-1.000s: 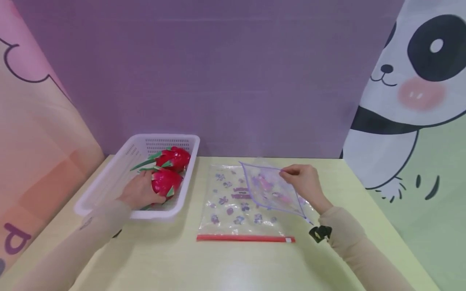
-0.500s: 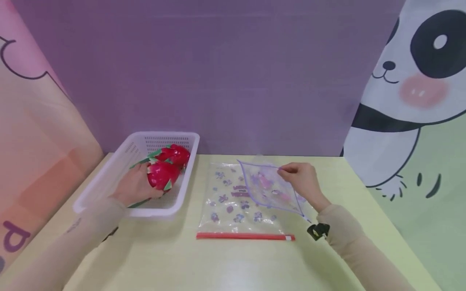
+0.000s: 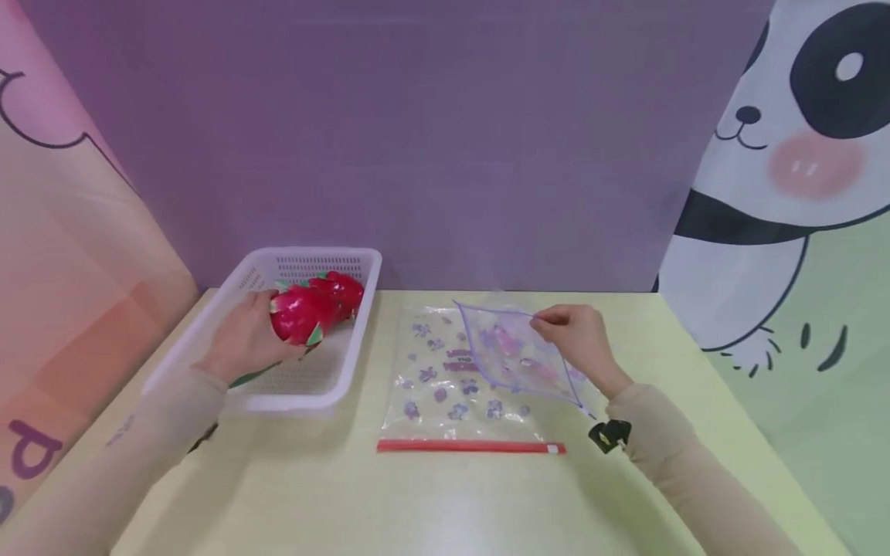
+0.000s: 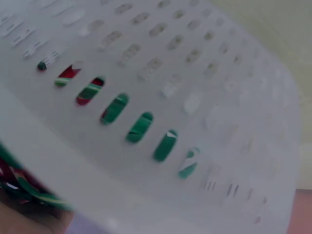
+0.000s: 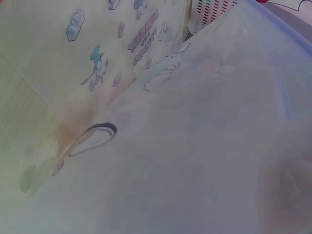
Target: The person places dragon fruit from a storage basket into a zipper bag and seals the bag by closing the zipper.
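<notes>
My left hand (image 3: 243,336) grips a glossy red dragon fruit (image 3: 299,316) with green leaf tips, over the white basket (image 3: 358,355). Behind it, a second dragon fruit (image 3: 346,292) sits at the basket's right side, partly covered by the first. Through the basket's slots in the left wrist view, green leaves (image 4: 140,127) show. My right hand (image 3: 587,347) pinches the upper edge of a clear pouch (image 3: 518,359) with purple edging and pink prints, raised at a slant. In the right wrist view this pouch (image 5: 185,161) fills much of the picture, blurred.
Under the pouch, a larger clear zip bag (image 3: 424,398) with small cartoon prints lies flat on the pale table (image 3: 334,494). Its red slider strip (image 3: 470,446) faces the near side. A purple backdrop (image 3: 445,147) stands behind, with printed cloths on both sides.
My left hand has raised the dragon fruit and drawn it leftward within the basket's outline. The second fruit stays in place. My right hand keeps holding the pouch, almost still.
</notes>
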`<action>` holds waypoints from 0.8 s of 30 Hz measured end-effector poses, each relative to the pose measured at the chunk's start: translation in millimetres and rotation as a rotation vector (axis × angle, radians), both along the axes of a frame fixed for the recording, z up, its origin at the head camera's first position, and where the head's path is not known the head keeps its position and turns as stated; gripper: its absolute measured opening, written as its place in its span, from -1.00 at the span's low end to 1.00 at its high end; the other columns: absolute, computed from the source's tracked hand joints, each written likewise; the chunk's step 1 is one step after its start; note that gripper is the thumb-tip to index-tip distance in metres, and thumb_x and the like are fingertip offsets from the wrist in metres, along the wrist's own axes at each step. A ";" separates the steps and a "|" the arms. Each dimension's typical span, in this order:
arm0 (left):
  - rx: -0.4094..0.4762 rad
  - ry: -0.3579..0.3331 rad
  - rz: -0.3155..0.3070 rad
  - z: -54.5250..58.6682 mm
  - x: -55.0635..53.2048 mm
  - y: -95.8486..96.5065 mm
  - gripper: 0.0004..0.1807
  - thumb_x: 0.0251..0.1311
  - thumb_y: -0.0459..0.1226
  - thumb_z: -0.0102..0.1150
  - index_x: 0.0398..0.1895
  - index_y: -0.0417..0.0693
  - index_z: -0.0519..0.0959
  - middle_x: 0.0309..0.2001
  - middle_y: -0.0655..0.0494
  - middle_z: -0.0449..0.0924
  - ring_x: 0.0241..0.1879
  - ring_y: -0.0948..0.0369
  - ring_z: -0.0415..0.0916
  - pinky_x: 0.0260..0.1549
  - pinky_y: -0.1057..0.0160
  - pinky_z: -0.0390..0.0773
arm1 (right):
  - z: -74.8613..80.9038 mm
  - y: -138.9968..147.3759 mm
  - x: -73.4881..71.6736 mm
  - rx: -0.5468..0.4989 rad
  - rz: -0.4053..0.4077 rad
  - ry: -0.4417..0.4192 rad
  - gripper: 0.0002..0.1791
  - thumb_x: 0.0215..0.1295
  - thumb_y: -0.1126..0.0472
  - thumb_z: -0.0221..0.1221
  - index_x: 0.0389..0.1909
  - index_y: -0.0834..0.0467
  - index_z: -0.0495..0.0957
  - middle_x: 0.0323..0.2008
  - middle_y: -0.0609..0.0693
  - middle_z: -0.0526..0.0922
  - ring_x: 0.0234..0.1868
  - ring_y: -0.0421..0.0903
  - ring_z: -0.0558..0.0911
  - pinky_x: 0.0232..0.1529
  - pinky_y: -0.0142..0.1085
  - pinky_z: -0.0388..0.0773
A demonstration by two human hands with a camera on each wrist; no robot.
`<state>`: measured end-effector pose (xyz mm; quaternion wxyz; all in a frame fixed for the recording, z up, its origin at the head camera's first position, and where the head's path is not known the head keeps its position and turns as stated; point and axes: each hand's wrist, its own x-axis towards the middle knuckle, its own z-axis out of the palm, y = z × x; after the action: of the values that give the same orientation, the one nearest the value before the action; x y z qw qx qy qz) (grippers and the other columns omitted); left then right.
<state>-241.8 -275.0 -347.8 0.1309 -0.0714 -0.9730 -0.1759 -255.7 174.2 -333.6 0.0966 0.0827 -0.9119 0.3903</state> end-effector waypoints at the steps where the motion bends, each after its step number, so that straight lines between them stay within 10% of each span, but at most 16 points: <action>1: 0.003 0.010 -0.002 2.5 -0.1 0.2 -0.03 -0.31 -0.02 0.43 0.13 -0.38 0.19 -0.06 -0.30 0.36 -0.12 -0.17 0.37 -0.22 -0.18 0.51 | 0.7 -0.2 -0.4 -0.002 0.002 0.001 -0.77 0.19 0.17 0.18 -0.24 0.23 0.65 -0.32 0.15 0.70 -0.38 -0.09 0.64 -0.38 -0.35 0.52; 24: 0.006 0.022 -0.040 34.5 7.3 37.8 -0.02 -0.34 -0.01 0.44 0.16 -0.30 0.20 -0.03 -0.22 0.36 -0.10 -0.12 0.36 -0.28 -0.12 0.55 | -0.8 3.5 -4.2 -0.041 -0.022 -0.019 -0.79 0.17 0.20 0.19 -0.25 0.24 0.65 -0.32 0.16 0.70 -0.43 -0.13 0.64 -0.39 -0.37 0.53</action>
<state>-234.5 -237.3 -313.3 0.1384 -0.0924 -0.9693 -0.1808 -259.9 177.7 -334.4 0.0939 0.0668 -0.9055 0.4084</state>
